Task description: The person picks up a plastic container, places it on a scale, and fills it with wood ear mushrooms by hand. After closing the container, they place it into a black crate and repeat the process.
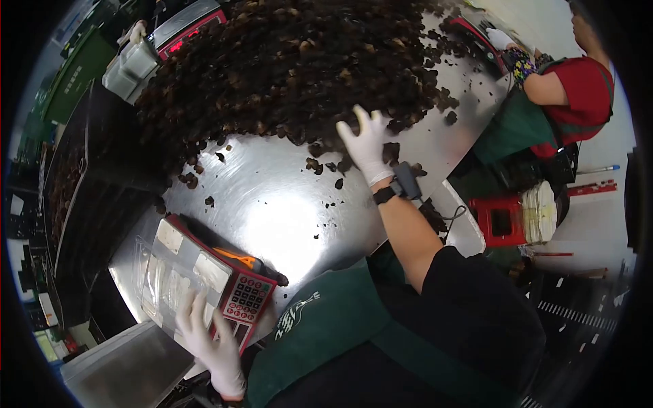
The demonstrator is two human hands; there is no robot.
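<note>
My right hand (367, 143), in a white glove, reaches over the near edge of a large heap of dark brown dried fungus pieces (292, 68). Its fingers are spread, and nothing shows between them. My left hand (211, 343), also gloved, is at the near edge of a clear plastic box (160, 275). Its fingers are stretched out and overlap the box; whether they press on it cannot be made out. Under the box is a red and white digital scale (248, 296) with a keypad. An orange-handled tool (235, 257) lies along the scale's far side.
Loose fungus bits are scattered on the shiny metal table (238, 177). A dark crate (102, 170) stands at the left. Another scale (190, 30) and stacked clear boxes (129, 68) are beyond it. A co-worker in red (571, 88) works at the right, near a red stool (500, 221).
</note>
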